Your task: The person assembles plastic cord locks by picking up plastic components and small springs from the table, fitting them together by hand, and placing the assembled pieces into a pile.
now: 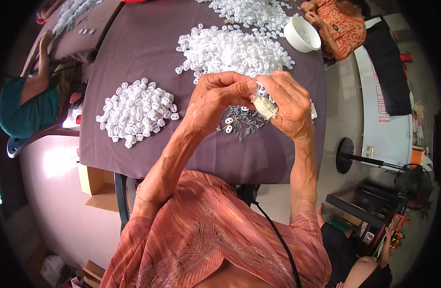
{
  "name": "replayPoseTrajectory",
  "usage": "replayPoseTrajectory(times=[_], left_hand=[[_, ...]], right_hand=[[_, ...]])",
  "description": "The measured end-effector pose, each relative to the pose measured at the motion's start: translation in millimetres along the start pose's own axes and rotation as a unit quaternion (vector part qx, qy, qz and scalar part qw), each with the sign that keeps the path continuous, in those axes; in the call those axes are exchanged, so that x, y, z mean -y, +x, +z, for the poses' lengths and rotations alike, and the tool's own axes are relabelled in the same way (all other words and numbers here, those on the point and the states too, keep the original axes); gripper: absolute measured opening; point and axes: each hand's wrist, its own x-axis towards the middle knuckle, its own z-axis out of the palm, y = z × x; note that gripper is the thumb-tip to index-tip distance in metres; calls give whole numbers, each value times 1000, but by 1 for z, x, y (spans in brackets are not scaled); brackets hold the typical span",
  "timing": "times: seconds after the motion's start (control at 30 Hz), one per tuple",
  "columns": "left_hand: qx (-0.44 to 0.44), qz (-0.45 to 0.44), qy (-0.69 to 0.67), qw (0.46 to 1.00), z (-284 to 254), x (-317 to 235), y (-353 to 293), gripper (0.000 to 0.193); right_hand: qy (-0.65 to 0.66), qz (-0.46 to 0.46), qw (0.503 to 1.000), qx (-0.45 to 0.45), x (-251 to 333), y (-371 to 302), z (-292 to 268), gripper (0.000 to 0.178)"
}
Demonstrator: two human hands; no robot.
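Both hands meet above the table, pinching a small white plastic piece (260, 89) with dark round holes. My left hand (220, 93) closes thumb and fingers on its left side. My right hand (290, 103) is curled round its other side, and a cream cloth-like wrap (265, 107) shows at its thumb. Fingers cover much of the piece. Below the hands lie many tiny grey pins (247, 126), with a few loose white two-hole pieces (228, 128) among them. To the left is a heap of white pieces (136, 110) with dark holes.
A larger heap of white pieces (235, 50) spreads beyond my hands on the brown-covered table (191, 158). A white tub (302, 34) stands at the far right beside a person in an orange patterned top (343, 29). Another person in teal (26, 105) sits left. A fan (412, 182) stands right.
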Motion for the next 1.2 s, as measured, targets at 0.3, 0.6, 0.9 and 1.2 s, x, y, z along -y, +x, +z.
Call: replayPoseTrajectory(times=[0.3,0.6,0.9,1.2], left_hand=[[6,-3,7,1000,1,1,0,17],[5,1,7,1000,2,3,1,19],[-8,-3,-11,1000,2,5,3,19],[-24,-9,8,1000,-1,4,3,16]], right_hand=[[4,-13,1000,7,-2,-3,-3,30],[15,-27,1000,5,-8,-4,-3,31],[18,-27,999,8,-12,-5,2,32],[-32,-4,999,35,-2,-2,1,34]])
